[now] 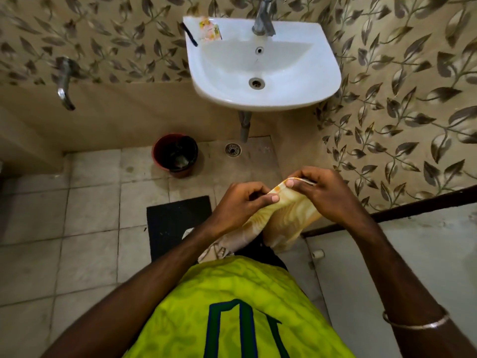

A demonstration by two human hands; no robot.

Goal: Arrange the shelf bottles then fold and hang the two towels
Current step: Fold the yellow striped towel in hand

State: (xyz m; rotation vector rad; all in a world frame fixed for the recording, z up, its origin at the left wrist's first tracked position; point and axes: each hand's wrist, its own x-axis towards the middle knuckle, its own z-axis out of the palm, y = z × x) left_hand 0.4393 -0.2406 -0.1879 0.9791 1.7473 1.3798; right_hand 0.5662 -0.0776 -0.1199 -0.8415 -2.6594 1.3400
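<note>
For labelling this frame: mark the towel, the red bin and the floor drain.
towel (286, 215): head view, on the yellow cloth below both hands.
red bin (158, 156): head view, on its left rim.
floor drain (233, 149): head view, on the round grate.

Towel (284, 215): pale yellow with a faint cream leaf pattern. Shirt (240, 306): lime green, mottled, with dark blue-and-green lettering. Sink (322, 73): white. Wall tiles (400, 99): beige with grey-brown leaf sprigs. Bin (175, 154): red-brown, black liner. Mat (170, 223): black. Floor (77, 215): off-white tiles. Bangle (415, 322): silver.
</note>
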